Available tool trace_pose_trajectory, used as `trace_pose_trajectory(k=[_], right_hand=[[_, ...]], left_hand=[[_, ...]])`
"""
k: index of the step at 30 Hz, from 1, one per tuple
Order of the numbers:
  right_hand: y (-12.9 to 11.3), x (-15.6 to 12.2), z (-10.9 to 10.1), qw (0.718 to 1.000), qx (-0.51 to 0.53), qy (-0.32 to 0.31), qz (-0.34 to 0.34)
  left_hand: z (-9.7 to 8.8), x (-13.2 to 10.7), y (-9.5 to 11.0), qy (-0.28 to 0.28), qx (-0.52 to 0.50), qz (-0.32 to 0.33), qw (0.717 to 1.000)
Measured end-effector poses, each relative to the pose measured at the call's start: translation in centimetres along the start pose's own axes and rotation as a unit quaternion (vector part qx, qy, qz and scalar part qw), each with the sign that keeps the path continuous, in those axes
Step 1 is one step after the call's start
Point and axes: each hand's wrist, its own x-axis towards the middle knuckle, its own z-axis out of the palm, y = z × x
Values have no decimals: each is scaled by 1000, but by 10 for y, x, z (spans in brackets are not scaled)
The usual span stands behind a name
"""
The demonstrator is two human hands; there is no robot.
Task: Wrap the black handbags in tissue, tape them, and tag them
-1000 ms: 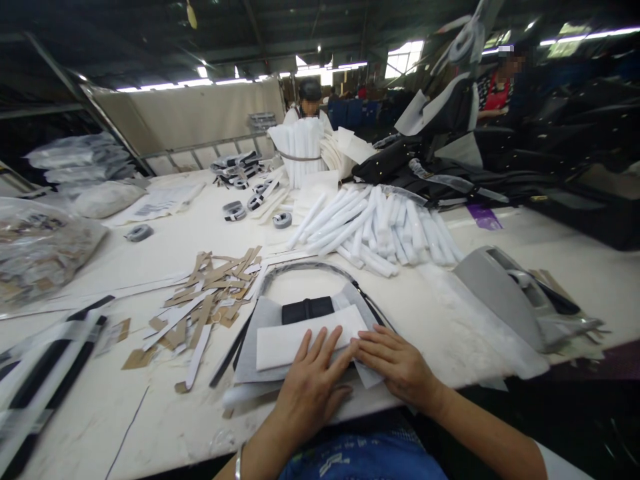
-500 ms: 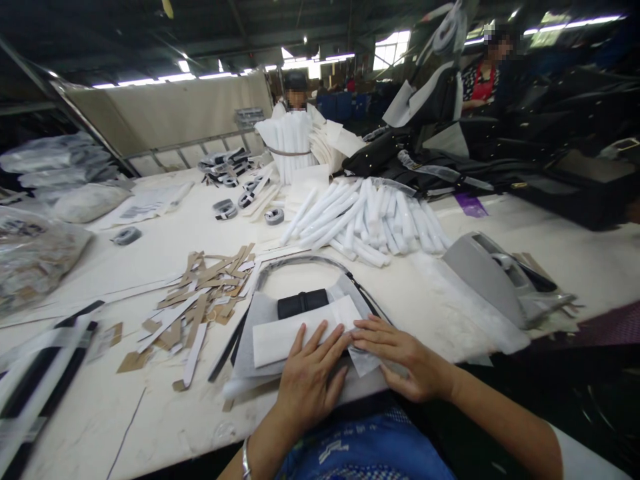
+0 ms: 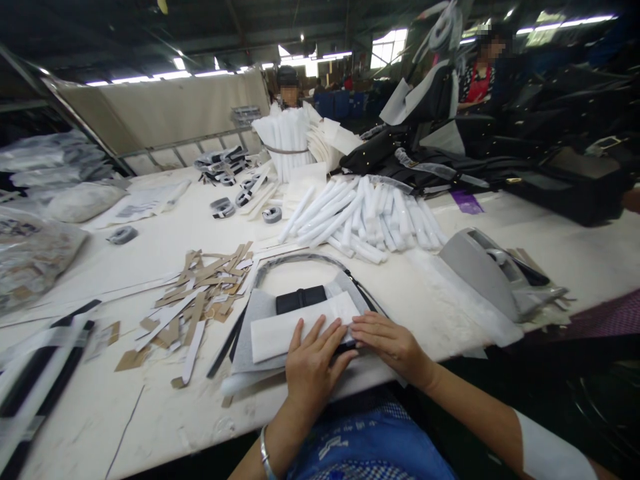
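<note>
on the left of the pale surface [image 3: 150,413] lies a scatter of cardboard strips [image 3: 200,293], which reads as waste from pieces already handled. at the near edge in the middle, a black pouch [image 3: 300,299] rests on a grey sheet [image 3: 253,327], with a thin black strap [image 3: 300,260] looping out beyond it. a folded white sheet [image 3: 277,333] covers the near half of the pouch, while the far half shows bare, so the wrapping looks about half done: the sheet is laid on and being flattened, but nothing is rolled or closed up. further right, a heap of white rolls [image 3: 365,217] seems to be finished bundles, and a grey tape dispenser [image 3: 485,270] sits untouched near the right end. the left hand [image 3: 313,363] lies palm down on the white sheet near its right end, wrist low at the surface edge, fingers spread and pointing away from the body; its grip is fully open, pressing and not clasping. the right hand [image 3: 387,340] comes in from the right, also flat, its fingers stretched leftward so the tips meet the sheet's right edge just beside the left hand's fingers; its grip is open too and has hold of nothing, only steadying the edge.
</note>
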Motion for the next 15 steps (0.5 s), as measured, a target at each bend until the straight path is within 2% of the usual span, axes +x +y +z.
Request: trace_pose_trajectory(k=[4,8,11,15], right_hand=[[3,-5,8,999,-30,13,-10],[2,-2,7,1000,-30,6,-3],[-2,-7,-11,999,-5,-29,23],[-10,-41,-49,992,-59,-39,102]], left_hand=[[10,-1,3,47,27,8,998],[15,-4,2,53,41,27,997],[16,-6,0,51,42,31,997],[17,-7,0,50,42,29,997]])
